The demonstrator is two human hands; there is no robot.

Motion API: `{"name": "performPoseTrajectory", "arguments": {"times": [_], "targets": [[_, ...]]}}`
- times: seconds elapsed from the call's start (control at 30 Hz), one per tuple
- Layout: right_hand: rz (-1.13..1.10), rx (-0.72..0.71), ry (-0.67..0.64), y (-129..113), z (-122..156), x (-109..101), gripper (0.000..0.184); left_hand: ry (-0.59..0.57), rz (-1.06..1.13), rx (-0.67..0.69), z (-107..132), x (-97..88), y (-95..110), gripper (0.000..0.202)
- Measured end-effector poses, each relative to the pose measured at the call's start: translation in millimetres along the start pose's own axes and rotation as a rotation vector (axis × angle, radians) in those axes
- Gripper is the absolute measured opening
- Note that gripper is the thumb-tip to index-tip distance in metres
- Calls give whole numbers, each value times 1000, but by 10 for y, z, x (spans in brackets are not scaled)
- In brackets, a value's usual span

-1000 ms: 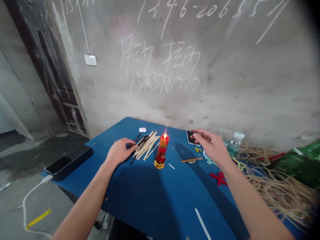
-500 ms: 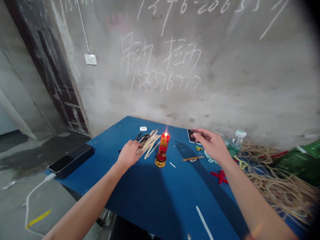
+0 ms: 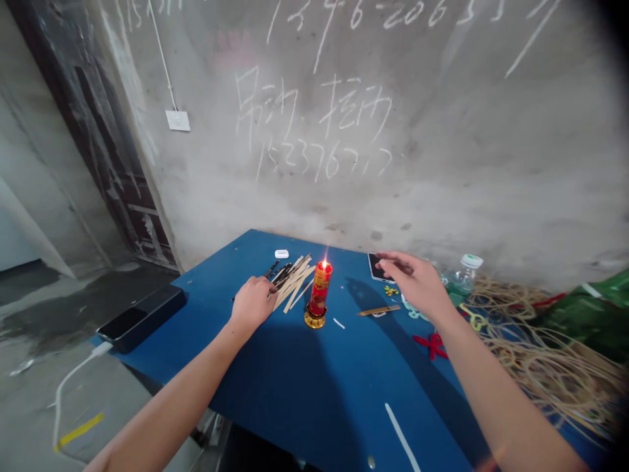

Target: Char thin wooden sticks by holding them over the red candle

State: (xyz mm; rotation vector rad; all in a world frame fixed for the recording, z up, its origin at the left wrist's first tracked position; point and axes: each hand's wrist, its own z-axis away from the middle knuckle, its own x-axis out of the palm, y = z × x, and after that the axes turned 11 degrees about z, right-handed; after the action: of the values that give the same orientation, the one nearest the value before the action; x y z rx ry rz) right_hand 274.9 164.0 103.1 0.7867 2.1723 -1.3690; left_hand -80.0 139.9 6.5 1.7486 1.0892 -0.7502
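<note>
Left hand [image 3: 253, 303]: on the near end of the sticks [image 3: 295, 283]; cannot tell if clenched or only resting.
Right hand [image 3: 417, 283]: released, fingers curled over the phone [image 3: 375, 267], not touching it that I can tell.
Table [image 3: 295, 419] middle: lit red candle [image 3: 320, 292] just right of the sticks.
Far right corner: plastic bottle [image 3: 462, 278], cane strips [image 3: 550, 373].

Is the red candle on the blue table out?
No, the red candle on the blue table has a burning flame at its top.
</note>
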Motion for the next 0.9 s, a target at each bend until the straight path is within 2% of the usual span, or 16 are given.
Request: {"name": "performPoseTrajectory", "arguments": {"times": [0.17, 0.37, 0.5, 0.6, 0.67, 0.73, 0.8, 0.9], "targets": [[6, -1, -6, 32, -8, 3, 38, 31, 6, -40, -8, -27, -4, 26], [-5, -10, 5, 41, -14, 9, 38, 215, 73, -147, -39, -167, -44, 32], [10, -16, 32, 40, -16, -4, 37, 402, 185, -176, -87, -336, -41, 33], [21, -37, 97, 37, -24, -16, 40, 550, 381, -157, -179, -528, 27, 33], [6, -66, 168, 11, -20, -28, 45, 607, 537, -124, -277, -682, 123, 36], [-29, -95, 234, -50, 2, -47, 51, 583, 749, -50, -390, -836, 261, 41], [-69, -122, 268, -142, 43, -75, 59, 494, 905, 28, -492, -958, 421, 41], [-125, -159, 282, -289, 120, -124, 69, 388, 1038, 137, -586, -1021, 635, 37]]}}
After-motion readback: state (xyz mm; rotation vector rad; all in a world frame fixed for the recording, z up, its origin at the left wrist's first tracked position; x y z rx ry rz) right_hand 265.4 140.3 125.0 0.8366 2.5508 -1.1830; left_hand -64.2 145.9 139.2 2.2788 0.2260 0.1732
